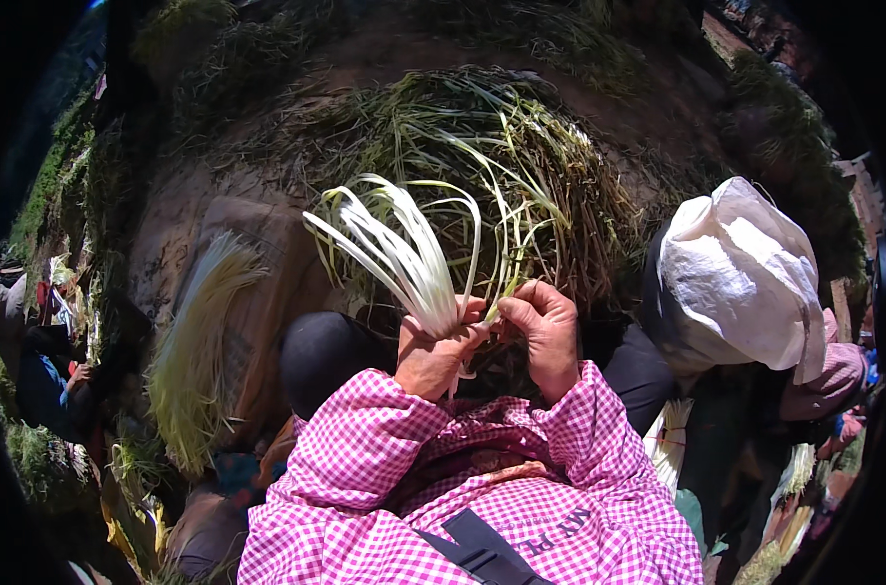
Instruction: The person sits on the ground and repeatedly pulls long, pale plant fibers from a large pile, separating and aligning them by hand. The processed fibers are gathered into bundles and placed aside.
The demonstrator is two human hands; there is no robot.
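Note:
A loose bunch of pale, leafy stalks (421, 270), white towards the base with light green tips, fans up and to the left from my left hand (436, 351), whose fingers are closed around it. My right hand (544, 329) is beside it, thumb and forefinger pinching a thin green stalk (510, 281). The lower ends of the stalks are partly hidden by my fingers. Beyond both hands lies a large heap of green and brown stalks (582, 212).
A bundle of pale stalks (202, 351) lies on sacking (256, 227) at left. A white woven sack (743, 278) stands at right. Tied white stalks (666, 446) lie below it. Other people sit at the far left (48, 387) and right (827, 380).

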